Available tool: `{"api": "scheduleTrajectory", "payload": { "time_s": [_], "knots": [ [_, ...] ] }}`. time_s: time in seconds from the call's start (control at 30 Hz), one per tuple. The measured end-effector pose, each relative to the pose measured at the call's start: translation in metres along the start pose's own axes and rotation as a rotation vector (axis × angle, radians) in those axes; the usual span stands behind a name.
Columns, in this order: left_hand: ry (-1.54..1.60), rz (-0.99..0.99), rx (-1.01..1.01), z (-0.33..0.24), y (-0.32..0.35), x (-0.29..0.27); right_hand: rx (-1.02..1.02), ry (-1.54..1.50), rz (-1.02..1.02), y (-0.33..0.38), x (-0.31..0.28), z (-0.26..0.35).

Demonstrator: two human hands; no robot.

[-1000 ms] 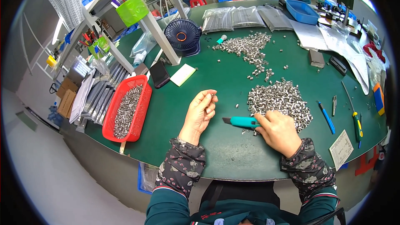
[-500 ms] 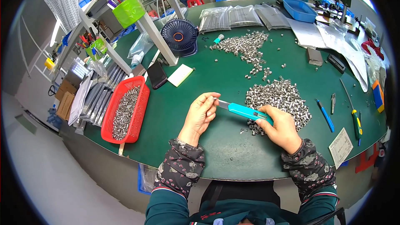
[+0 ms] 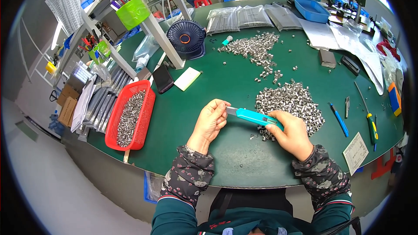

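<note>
My right hand (image 3: 291, 134) is wrapped around the handle of a teal utility knife (image 3: 252, 116), thumb on top. The knife's bare blade (image 3: 231, 110) points left and reaches the fingertips of my left hand (image 3: 209, 122). That hand pinches a small metal piece between thumb and forefinger, mostly hidden by the fingers. Just beyond the knife lies a heap of short metal rings (image 3: 289, 106), partly covered by my right hand. A second, looser spread of metal rings (image 3: 254, 48) lies farther back. More small metal parts (image 3: 131, 119) fill a red plastic basket (image 3: 145, 124) at the left.
A black fan (image 3: 186, 39), a phone (image 3: 163, 78) and a yellow-green notepad (image 3: 187, 79) stand or lie at the left. At the right are a blue-handled tool (image 3: 339, 121), a screwdriver (image 3: 372, 129) and a paper slip (image 3: 355, 153). Bagged rods (image 3: 254, 16) and a blue tray (image 3: 312, 10) are behind.
The knife blade has shifted slightly left, its tip now at my left fingertips. The small metal piece seen there before is now mostly covered. Both hands keep their grips.
</note>
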State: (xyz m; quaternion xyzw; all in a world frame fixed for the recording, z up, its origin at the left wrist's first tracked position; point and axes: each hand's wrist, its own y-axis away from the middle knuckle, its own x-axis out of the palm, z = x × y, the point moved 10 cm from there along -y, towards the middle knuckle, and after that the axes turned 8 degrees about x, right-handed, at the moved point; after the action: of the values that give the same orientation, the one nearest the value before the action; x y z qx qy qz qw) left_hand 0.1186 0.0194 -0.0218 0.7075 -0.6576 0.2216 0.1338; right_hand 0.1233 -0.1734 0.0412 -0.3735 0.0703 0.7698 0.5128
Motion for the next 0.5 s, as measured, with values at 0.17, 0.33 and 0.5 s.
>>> {"api": "scheduleTrajectory", "payload": {
  "time_s": [0.17, 0.33, 0.5],
  "knots": [
    [0.096, -0.105, 0.014, -0.002, -0.001, -0.008, -0.167, 0.068, -0.307, 0.007, -0.032, 0.021],
    [0.025, -0.088, 0.048, -0.009, -0.002, 0.000, -0.043, 0.049, -0.144, 0.001, -0.015, -0.002],
    [0.032, -0.037, 0.092, -0.010, -0.004, -0.005, 0.030, -0.004, -0.032, -0.003, -0.007, -0.007]
  ]
}}
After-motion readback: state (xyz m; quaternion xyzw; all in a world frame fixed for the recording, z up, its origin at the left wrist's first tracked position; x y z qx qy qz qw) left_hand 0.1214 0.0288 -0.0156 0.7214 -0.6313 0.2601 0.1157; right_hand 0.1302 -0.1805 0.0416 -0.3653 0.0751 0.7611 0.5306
